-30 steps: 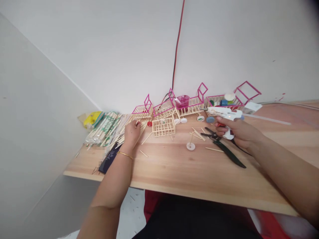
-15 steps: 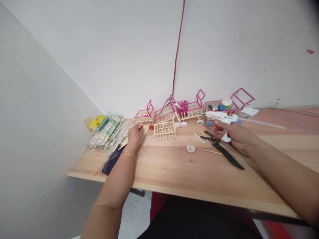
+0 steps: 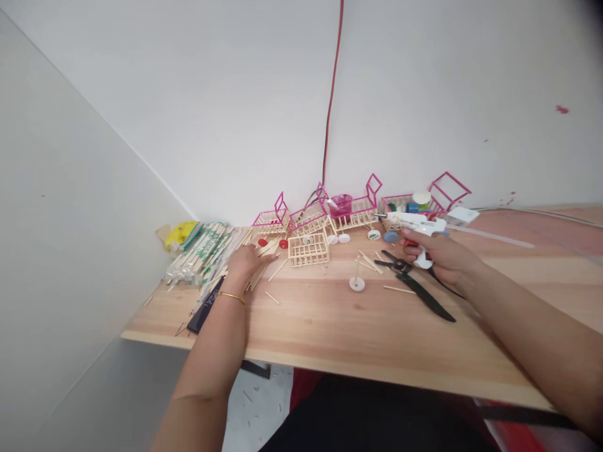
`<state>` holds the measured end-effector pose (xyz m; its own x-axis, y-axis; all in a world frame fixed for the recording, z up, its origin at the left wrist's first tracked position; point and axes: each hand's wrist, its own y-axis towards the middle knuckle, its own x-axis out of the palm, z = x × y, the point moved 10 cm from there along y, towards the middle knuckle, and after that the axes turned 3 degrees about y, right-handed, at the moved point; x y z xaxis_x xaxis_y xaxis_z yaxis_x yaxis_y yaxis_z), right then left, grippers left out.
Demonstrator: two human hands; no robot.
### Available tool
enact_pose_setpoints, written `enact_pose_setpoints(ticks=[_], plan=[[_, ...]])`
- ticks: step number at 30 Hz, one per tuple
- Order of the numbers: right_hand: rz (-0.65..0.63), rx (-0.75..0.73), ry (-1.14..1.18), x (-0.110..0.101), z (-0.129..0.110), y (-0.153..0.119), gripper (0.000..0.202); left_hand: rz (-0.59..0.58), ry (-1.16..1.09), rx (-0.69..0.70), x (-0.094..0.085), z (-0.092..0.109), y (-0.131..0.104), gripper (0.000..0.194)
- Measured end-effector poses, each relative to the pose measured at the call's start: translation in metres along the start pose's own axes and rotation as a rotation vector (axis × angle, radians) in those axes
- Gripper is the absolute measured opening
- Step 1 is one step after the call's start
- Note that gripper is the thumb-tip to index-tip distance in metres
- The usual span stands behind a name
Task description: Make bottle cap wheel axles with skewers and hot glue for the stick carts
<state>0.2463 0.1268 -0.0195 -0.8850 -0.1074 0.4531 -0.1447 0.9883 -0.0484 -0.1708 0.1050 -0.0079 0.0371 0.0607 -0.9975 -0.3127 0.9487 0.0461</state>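
Observation:
My right hand grips a white hot glue gun, its nozzle pointing left and a long clear glue stick coming out of its back. My left hand is over the pile of loose wooden sticks, thumb stretched out to the right and apart from the fingers, which are partly hidden. Just right of it stands a small crate of glued sticks. Two red bottle caps lie close by. Nearer the front, a white round cap has a short stick standing up from it.
Several stick carts with magenta rims line the wall, with a magenta-stained cup among them. Dark-handled cutters lie below the glue gun. Packaged sticks and a dark phone are at the left. White caps sit midway.
My left hand has shifted slightly left and its thumb has spread away, uncovering a second red cap. The right hand keeps hold of the glue gun. The view has shifted slightly.

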Motion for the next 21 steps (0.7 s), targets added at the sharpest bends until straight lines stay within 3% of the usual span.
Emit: enact_pose_setpoints(ticks=[3, 5, 9, 12, 15, 19, 21], plan=[[0.013, 0.008, -0.002, 0.0, 0.001, 0.0, 0.021, -0.001, 0.045, 0.076, 0.003, 0.015, -0.004, 0.07], [0.022, 0.016, -0.005, -0.002, 0.003, 0.0, 0.021, 0.02, 0.071, 0.093, 0.001, 0.018, -0.006, 0.056], [0.028, 0.016, -0.018, -0.006, 0.005, 0.002, 0.021, 0.021, 0.095, 0.005, -0.001, 0.002, -0.002, 0.029], [0.044, 0.019, -0.018, -0.009, 0.006, 0.002, 0.021, 0.031, 0.092, -0.053, -0.004, -0.009, 0.0, 0.029], [0.029, 0.004, -0.027, -0.006, 0.004, 0.001, 0.02, 0.052, 0.097, -0.042, -0.009, -0.008, -0.002, 0.034], [0.026, -0.011, -0.031, -0.003, 0.0, -0.001, 0.02, 0.205, 0.066, -0.013, -0.029, 0.005, -0.012, 0.043], [0.035, -0.014, -0.038, -0.003, -0.001, -0.002, 0.019, 0.324, 0.02, 0.022, -0.041, 0.014, -0.018, 0.036]])
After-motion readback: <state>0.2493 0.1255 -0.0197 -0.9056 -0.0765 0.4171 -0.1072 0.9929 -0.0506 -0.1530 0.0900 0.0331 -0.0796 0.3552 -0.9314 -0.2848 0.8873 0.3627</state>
